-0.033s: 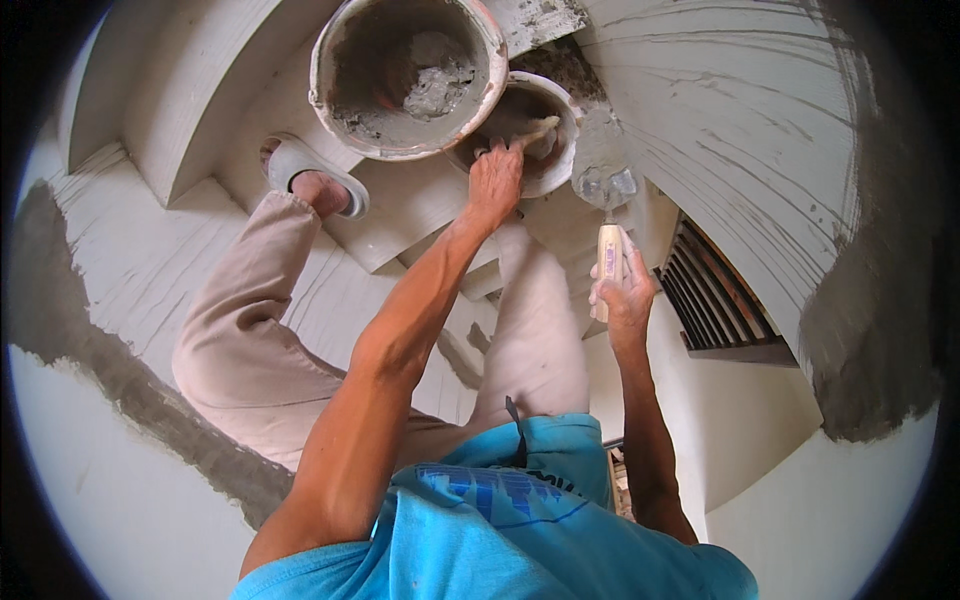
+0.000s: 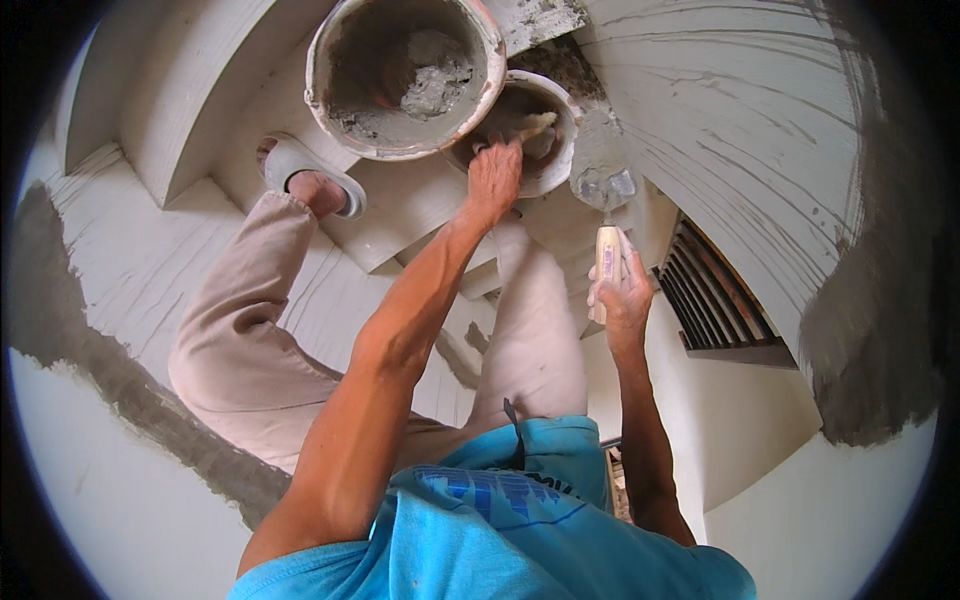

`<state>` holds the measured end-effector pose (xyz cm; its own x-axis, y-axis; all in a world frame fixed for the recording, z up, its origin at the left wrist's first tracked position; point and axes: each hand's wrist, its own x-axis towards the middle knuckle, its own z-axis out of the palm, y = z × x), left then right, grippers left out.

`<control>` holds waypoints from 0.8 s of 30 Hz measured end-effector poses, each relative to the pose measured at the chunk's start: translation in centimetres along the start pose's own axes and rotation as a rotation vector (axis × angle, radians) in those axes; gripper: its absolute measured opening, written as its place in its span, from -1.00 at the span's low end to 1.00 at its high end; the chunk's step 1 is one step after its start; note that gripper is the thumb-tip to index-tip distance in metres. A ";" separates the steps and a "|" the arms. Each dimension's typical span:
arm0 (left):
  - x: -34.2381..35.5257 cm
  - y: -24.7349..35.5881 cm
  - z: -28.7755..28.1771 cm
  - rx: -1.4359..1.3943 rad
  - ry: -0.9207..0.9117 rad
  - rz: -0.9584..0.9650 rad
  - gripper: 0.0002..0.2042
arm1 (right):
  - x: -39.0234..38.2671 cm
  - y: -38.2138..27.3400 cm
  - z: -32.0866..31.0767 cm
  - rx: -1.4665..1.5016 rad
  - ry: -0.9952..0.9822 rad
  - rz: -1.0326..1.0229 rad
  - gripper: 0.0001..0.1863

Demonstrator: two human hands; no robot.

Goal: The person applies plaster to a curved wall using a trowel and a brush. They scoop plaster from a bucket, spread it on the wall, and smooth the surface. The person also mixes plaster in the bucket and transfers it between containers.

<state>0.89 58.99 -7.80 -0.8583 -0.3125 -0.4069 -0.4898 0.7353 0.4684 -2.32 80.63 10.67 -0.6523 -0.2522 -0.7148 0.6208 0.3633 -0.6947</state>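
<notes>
My right hand [image 2: 624, 300] is closed round the pale wooden handle of a trowel [image 2: 601, 160]. The trowel's blade points away from me and is smeared with grey mortar. My left hand [image 2: 494, 182] reaches over the near rim of a smaller white bucket [image 2: 561, 176], its fingers curled down inside. A pale, lumpy piece [image 2: 540, 127] shows just beyond those fingertips; its kind is unclear. Whatever the fingers grip is hidden. Left of it stands a larger bucket [image 2: 314, 75], its inside coated with grey mortar and a wet lump at the bottom.
Pale steps [image 2: 385, 215] curve round the buckets, and my sandalled foot [image 2: 318, 185] rests on one at the left. A mortar-streaked pale wall [image 2: 720, 120] rises at the right, above a dark slatted grille [image 2: 722, 295]. A mortar-covered board [image 2: 535, 20] lies behind the buckets.
Almost nothing differs. Both hands keep their places, and the view has shifted very slightly.
</notes>
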 end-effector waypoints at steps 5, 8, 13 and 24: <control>3.4 -1.9 3.0 0.290 0.053 0.093 -0.64 | 0.2 0.7 0.0 -0.093 0.036 0.019 -0.20; 5.7 -1.7 4.1 0.341 -0.088 0.052 -0.65 | 0.6 0.4 0.6 -0.131 0.074 -0.002 -0.20; 8.6 -2.9 9.6 0.083 -0.001 -0.105 -0.73 | 1.4 1.1 1.2 -0.067 0.062 0.063 -0.19; 10.5 -0.4 5.8 0.228 -0.111 0.086 -0.77 | 2.3 3.3 1.2 -0.036 0.102 0.077 -0.16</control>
<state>-7.00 58.94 -16.82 -0.8670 -0.1847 -0.4628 -0.3581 0.8767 0.3210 -1.29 80.19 6.67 -0.6453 -0.1309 -0.7526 0.6557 0.4105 -0.6337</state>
